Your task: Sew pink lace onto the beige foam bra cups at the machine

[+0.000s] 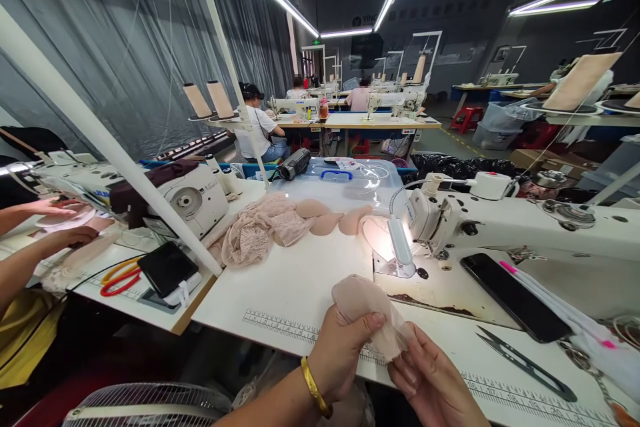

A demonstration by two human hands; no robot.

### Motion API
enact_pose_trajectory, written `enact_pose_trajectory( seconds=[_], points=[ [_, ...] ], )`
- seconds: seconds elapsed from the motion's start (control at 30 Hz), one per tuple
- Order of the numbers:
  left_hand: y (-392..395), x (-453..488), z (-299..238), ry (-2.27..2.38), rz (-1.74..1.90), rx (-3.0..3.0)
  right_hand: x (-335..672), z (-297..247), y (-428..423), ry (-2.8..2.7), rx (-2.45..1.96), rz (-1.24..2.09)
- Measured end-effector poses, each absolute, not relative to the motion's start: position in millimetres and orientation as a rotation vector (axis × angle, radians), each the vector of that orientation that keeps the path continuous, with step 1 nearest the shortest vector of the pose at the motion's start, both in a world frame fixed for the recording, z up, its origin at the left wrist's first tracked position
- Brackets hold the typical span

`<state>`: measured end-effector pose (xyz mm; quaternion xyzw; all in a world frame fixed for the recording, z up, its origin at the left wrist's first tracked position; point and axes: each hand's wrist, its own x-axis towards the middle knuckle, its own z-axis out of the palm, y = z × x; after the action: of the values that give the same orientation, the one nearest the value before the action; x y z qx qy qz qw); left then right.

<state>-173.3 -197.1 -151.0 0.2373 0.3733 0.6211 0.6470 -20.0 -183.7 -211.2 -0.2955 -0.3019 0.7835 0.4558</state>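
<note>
A beige bra cup [360, 297] with thin fabric over it is held above the front edge of the white table. My left hand [340, 347], with a gold bangle at the wrist, grips the cup, thumb on top. Pinched between the fingers of my right hand [425, 367] is the fabric edge at the cup's lower right. Beyond them lies a pile of beige lace [255, 230] with several loose cups [327, 221] beside it. The lit sewing machine [425, 213] stands to the right of the pile.
Thread snips [530, 363] and a black phone [515, 293] lie on the right. A printed ruler [280, 327] runs along the table's front edge. At the left, a co-worker's hands [75, 237] handle fabric. A lidded plastic box [345, 180] sits behind the table.
</note>
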Motion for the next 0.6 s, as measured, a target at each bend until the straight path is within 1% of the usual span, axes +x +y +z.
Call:
enact_pose_trajectory(
  seconds=[0.17, 0.37, 0.6],
  points=[
    [-196.9, -175.3, -145.4, 0.818, 1.352, 0.524, -14.9, -221.5, -190.8, -0.781, -0.777, 2.06],
    [-200.0, -174.5, -142.4, 0.828, 1.282, 0.624, -24.3, -204.0, -188.6, -0.74, -0.776, 1.932],
    [-201.7, -175.0, -144.0, 0.872, 1.238, 0.625, -25.9, -191.8, -185.7, -0.724, -0.805, 1.986]
  ],
)
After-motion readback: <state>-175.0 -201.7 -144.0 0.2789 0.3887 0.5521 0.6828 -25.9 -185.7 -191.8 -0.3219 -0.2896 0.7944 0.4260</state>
